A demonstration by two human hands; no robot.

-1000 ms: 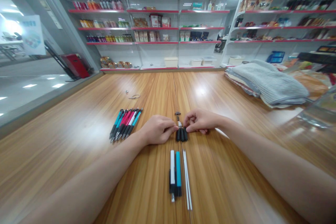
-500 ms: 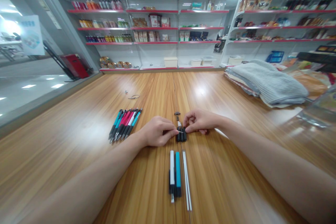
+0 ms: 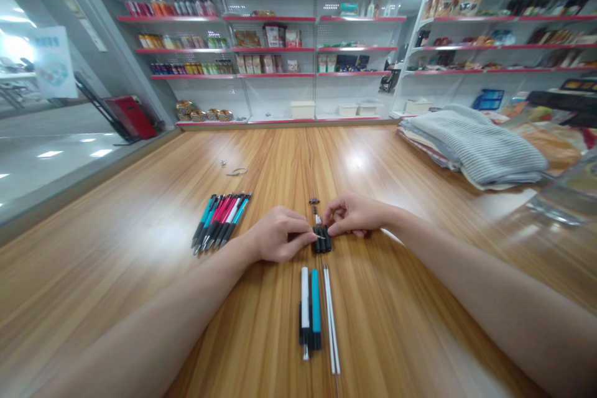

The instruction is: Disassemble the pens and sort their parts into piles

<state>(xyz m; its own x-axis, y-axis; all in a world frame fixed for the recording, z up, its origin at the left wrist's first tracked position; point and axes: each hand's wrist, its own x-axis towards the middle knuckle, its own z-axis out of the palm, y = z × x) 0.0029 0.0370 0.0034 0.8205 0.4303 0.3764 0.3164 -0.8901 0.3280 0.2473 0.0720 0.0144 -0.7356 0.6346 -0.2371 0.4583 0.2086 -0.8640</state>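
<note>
My left hand (image 3: 276, 235) and my right hand (image 3: 352, 214) rest on a wooden table (image 3: 140, 242), fingertips pinched either side of a small cluster of black pen grip sleeves (image 3: 322, 240). Both pinch something thin and small over the sleeves; I cannot make out what. Tiny metal parts (image 3: 314, 201) lie just beyond the sleeves. Nearer to me lie a white pen barrel (image 3: 305, 298), a teal pen barrel (image 3: 316, 301) and two thin white refills (image 3: 331, 317). A row of several assembled pens (image 3: 221, 219), teal, pink and white, lies to the left.
A folded striped grey cloth (image 3: 476, 143) sits on other fabrics at the right. Small metal bits (image 3: 236, 170) lie further back on the left. Shop shelves (image 3: 280, 50) with goods line the far wall. A red case (image 3: 130, 117) stands on the floor at left.
My left hand's fingertips have slid a little down and right onto the black sleeves; the right hand has barely shifted. Nothing else has moved.
</note>
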